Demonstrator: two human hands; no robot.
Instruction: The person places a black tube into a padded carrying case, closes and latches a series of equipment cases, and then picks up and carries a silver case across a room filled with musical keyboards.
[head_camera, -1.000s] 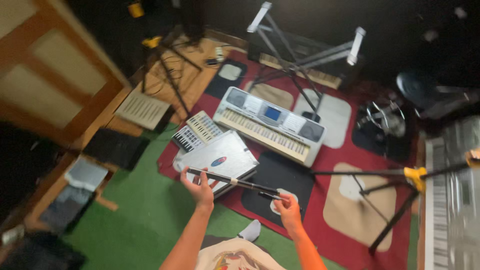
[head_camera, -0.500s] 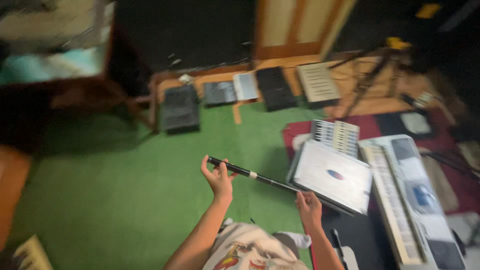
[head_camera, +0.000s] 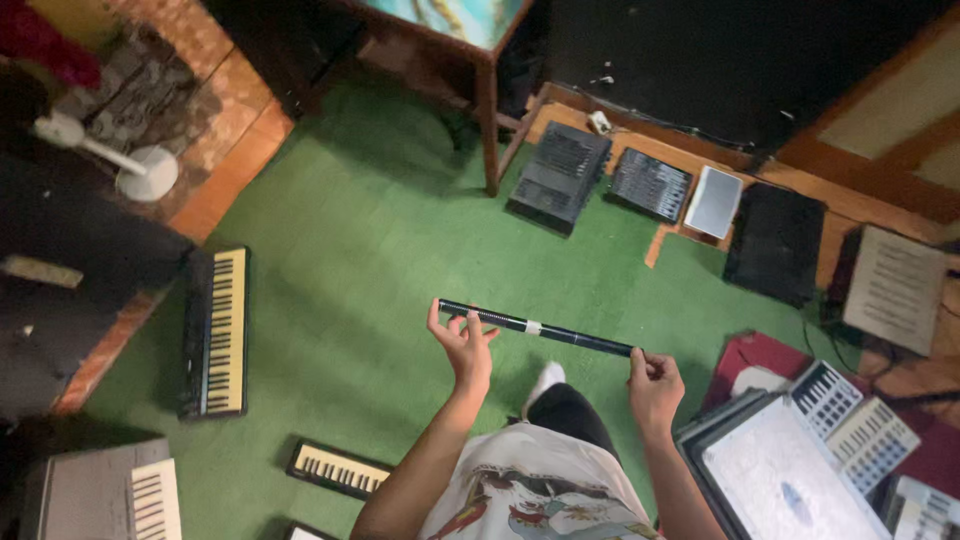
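While spanning both grips, black rod (head_camera: 540, 329) level between left hand (head_camera: 463, 345) and right hand (head_camera: 655, 385).

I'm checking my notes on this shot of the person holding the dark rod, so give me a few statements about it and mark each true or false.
1. Both hands hold the dark rod. True: the left hand has one end, the right hand the other.
2. The rod lies on the carpet. False: it is held in the air above the green carpet.
3. A black keyboard lies on the carpet to the person's left. True.
4. The floor under the hands is red. False: it is green.
5. The rod has a pale band near its middle. True.
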